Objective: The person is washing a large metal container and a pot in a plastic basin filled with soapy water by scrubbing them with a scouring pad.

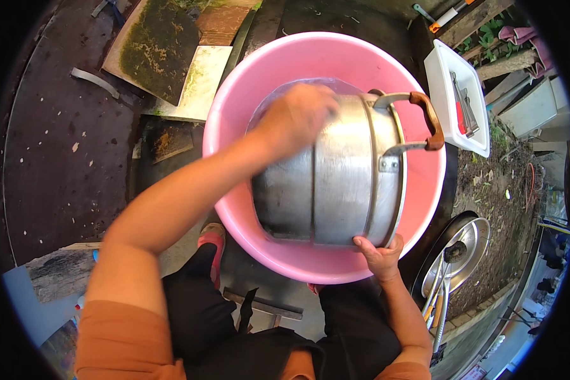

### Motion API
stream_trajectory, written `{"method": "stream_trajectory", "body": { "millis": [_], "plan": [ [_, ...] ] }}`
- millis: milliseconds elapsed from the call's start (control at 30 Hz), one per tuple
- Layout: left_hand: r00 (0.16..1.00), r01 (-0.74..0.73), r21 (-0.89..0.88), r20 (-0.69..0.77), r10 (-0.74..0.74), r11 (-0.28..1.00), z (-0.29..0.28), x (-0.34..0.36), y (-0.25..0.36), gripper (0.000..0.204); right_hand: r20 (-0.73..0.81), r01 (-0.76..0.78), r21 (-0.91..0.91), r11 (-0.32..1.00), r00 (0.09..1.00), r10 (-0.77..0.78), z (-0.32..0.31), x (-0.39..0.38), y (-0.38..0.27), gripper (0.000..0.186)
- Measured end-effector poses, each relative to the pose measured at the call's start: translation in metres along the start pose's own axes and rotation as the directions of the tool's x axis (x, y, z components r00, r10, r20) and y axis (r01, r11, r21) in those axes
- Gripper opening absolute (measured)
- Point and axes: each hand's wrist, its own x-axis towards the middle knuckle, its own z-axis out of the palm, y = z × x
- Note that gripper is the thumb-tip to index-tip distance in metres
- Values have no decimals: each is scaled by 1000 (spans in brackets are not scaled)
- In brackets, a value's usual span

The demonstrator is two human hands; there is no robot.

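A big silver metal pot lies on its side in a round pink tub, its rim facing right. A curved wooden grip is on the pot's handle. My left hand is on the upper wall of the pot near its base; motion smears its fingers, so whether they hold anything is hidden. With my right hand I grip the near edge of the pot's rim, thumb on the outer wall. Some water shows behind the pot in the tub.
A white plastic bin with utensils stands at the right of the tub. Below it are metal pans holding ladles and other long-handled tools. Mossy boards and a dark tabletop lie to the left. My feet are close to the tub.
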Motion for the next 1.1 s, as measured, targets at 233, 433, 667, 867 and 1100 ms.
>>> {"method": "stream_trajectory", "body": {
  "millis": [233, 433, 667, 867, 1100],
  "plan": [
    [976, -205, -99, 57, 211, 974, -18, -60, 65, 27, -117, 57, 42, 998, 992, -51, -5, -13, 21, 16],
    [996, 88, -147, 45, -82, 985, -5, -8, 38, 24, -116, -64, -1, 998, 991, 63, 3, -2, 20, 15],
    [982, -166, -106, 70, 174, 980, -6, -48, 74, 23, -201, 148, -104, 984, 965, -166, 4, -16, 33, 28],
    [998, 60, 42, -4, -60, 997, 33, 16, 33, 23, -248, 78, -25, 997, 965, -82, 10, -19, 30, 33],
    [980, -79, -93, 175, 94, 993, 11, -24, 81, 29, -161, 163, -135, 977, 970, -184, 3, -16, 33, 30]
  ]
}}
